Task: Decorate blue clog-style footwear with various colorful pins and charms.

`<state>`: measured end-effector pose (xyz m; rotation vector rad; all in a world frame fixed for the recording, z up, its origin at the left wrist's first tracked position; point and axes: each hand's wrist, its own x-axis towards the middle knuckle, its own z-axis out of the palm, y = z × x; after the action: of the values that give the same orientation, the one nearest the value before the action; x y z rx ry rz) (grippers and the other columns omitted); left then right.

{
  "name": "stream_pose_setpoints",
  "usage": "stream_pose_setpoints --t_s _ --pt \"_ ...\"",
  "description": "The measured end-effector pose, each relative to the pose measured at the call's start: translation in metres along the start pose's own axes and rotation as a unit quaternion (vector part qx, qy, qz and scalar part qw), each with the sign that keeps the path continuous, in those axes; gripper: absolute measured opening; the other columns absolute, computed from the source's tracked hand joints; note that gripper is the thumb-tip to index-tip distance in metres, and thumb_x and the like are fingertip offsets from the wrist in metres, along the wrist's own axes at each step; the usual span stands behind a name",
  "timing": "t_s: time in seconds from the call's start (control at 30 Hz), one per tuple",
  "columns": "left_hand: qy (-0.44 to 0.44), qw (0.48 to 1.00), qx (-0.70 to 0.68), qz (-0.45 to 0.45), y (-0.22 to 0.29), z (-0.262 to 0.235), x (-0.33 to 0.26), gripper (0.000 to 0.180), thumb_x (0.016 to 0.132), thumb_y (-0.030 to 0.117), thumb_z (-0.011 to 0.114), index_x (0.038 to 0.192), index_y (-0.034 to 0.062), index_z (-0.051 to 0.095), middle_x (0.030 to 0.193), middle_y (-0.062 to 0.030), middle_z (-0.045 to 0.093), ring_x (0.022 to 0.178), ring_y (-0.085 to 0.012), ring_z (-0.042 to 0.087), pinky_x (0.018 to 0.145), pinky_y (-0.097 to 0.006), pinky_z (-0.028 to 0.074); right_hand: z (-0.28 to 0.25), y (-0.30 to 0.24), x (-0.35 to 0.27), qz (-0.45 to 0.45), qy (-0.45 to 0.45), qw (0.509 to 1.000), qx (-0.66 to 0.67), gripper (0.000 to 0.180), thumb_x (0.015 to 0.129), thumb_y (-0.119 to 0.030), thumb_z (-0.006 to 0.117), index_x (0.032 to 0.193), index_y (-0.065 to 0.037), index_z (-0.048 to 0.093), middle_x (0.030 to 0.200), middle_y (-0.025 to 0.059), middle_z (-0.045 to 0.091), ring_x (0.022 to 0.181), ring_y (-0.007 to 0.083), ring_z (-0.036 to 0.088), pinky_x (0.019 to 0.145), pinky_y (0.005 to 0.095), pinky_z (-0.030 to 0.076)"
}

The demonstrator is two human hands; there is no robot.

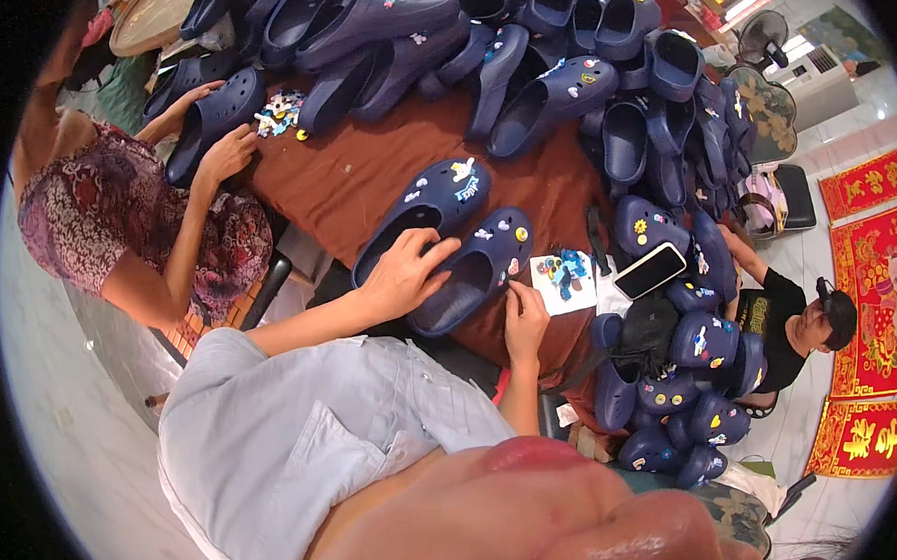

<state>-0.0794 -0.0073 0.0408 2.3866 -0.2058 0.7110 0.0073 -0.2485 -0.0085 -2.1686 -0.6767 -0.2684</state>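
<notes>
Head view: we steady a navy clog on the brown worktop.
Our left hand lies spread over the clog, fingers on its opening; our right hand pinches at its toe edge, beside a white card of charms.
</notes>
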Motion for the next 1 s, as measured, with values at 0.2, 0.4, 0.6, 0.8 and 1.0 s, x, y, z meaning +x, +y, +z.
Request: stream_pose_setpoints --t_s 0.2,0.4,0.6,0.8,1.0 --pt "0.034 0.996 -0.033 -0.082 -0.012 0.007 0.006 0.065 0.082 0.020 0.078 0.139 0.0069 0.047 0.118 -0.0204 0.059 0.101 -0.0404 0.063 0.087 -0.044 0.053 0.018 0.005 -0.019 0.023 0.052 0.997 0.048 0.022 0.090 0.000 0.064 0.111 0.002 0.067 0.094 0.0185 0.068 0.085 0.0331 0.066 0.078 0.0408 0.052" --pt "-0.092 0.991 -0.027 -0.095 -0.012 0.020 0.017 0.077 0.082 0.035 0.080 0.146 0.0099 0.045 0.108 -0.0258 0.062 0.092 -0.0423 0.063 0.083 -0.049 0.051 0.020 0.014 -0.027 0.030 0.039 0.996 0.075 0.029 0.090 -0.001 0.063 0.119 0.001 0.064 0.093 0.0165 0.066 0.085 0.0310 0.064 0.076 0.0414 0.051" --pt "-0.118 0.986 0.091 -0.077 -0.029 0.052 0.018 0.062 0.081 0.025 0.076 0.138 0.0129 0.055 0.091 -0.0238 0.061 0.084 -0.0408 0.062 0.073 -0.048 0.051 0.023 0.013 -0.027 0.029 0.029 0.995 0.095 0.030 0.090 -0.001 0.063 0.120 0.001 0.063 0.092 0.0161 0.066 0.084 0.0305 0.063 0.076 0.0412 0.050" --pt "-0.053 0.992 0.076 -0.091 -0.019 0.027 0.033 0.047 0.081 0.008 0.070 0.127 0.0139 0.066 0.078 -0.0210 0.061 0.074 -0.0380 0.063 0.067 -0.046 0.050 0.025 0.018 -0.029 0.041 0.057 0.992 0.102 0.032 0.091 -0.002 0.063 0.123 0.000 0.063 0.092 0.0138 0.068 0.081 0.0225 0.066 0.075 0.0340 0.053" --pt "0.115 0.992 0.011 -0.057 -0.030 -0.027 0.128 0.031 0.087 0.008 0.064 0.117 0.0017 0.068 0.097 -0.0246 0.070 0.090 -0.0382 0.070 0.081 -0.041 0.053 0.022 0.022 -0.029 0.077 0.078 0.984 0.140 0.032 0.091 -0.002 0.064 0.123 0.000 0.063 0.090 0.0115 0.069 0.081 0.0209 0.067 0.076 0.0329 0.053"
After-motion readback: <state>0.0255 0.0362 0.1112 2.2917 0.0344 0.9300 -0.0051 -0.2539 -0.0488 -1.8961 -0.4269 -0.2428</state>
